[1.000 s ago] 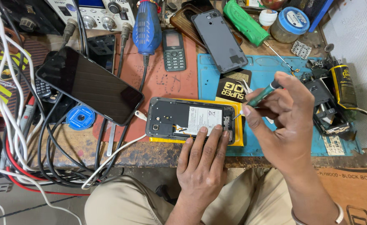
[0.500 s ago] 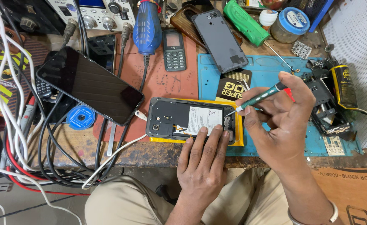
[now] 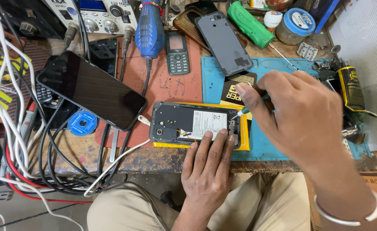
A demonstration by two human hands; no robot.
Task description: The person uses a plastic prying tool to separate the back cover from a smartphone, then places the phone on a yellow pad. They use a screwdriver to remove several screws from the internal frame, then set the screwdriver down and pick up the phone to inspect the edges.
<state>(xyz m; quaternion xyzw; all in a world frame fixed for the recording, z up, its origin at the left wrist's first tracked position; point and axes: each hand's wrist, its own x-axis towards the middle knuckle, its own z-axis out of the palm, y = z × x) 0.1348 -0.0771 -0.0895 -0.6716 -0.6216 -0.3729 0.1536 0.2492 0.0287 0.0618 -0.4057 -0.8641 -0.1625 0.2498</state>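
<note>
Underneath everything, the worn tabletop (image 3: 163,156) carries a blue mat (image 3: 214,77) and a yellow pad, on which the opened phone (image 3: 195,124) lies flat with its back cover off. Probably light and stiff but fragile inside, it is best held by its frame edges. Left hand (image 3: 207,171) presses flat fingers on its lower edge. Right hand (image 3: 295,115) pinches a small screwdriver (image 3: 240,112), tip at the phone's right end.
</note>
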